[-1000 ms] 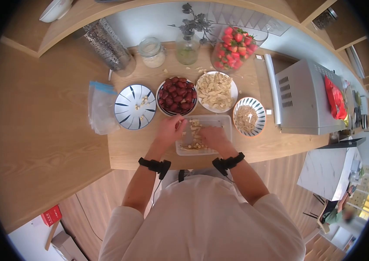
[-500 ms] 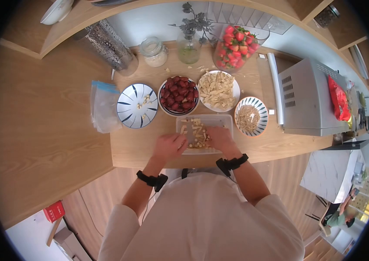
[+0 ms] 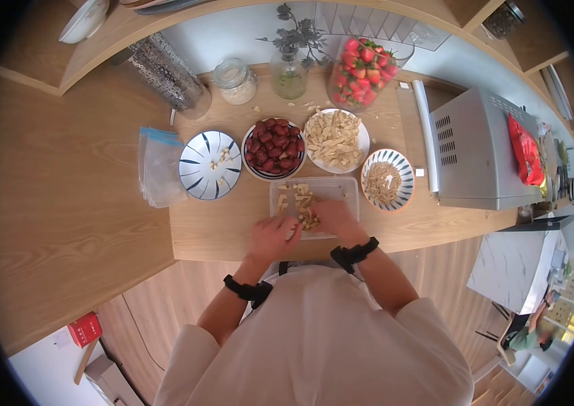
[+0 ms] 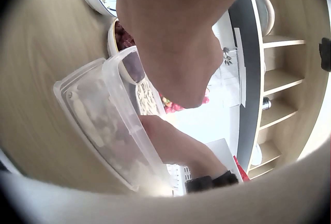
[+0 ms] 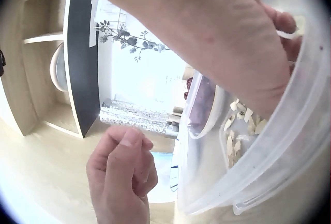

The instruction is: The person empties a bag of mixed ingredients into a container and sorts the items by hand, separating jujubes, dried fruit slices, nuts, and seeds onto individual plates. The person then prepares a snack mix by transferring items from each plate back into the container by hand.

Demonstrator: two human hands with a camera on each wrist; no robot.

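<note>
My left hand (image 3: 275, 237) is over the near-left edge of a clear plastic container (image 3: 349, 186). In the right wrist view the left hand (image 5: 121, 175) has curled fingers with the thumb against them, and nothing shows in it. My right hand (image 3: 334, 218) reaches down inside the container's right part, among pale sliced pieces (image 3: 304, 201). Bent fingers (image 5: 283, 21) of the right hand show past its wrist; whether they pinch a piece is hidden. More pale slices (image 5: 234, 149) lie on the container floor.
Behind the container stand a plate with few pieces (image 3: 196, 176), a bowl of red dates (image 3: 275, 147), a plate of pale slices (image 3: 334, 139) and a bowl of thin strips (image 3: 383, 184). Jars, a vase and strawberries (image 3: 365, 71) stand farther back; a grey appliance (image 3: 469, 155) is right.
My left hand has come from the container's far-left side to its near-left edge, then shifted slightly right. My right hand has stayed in the container's right part, moving slightly.
</note>
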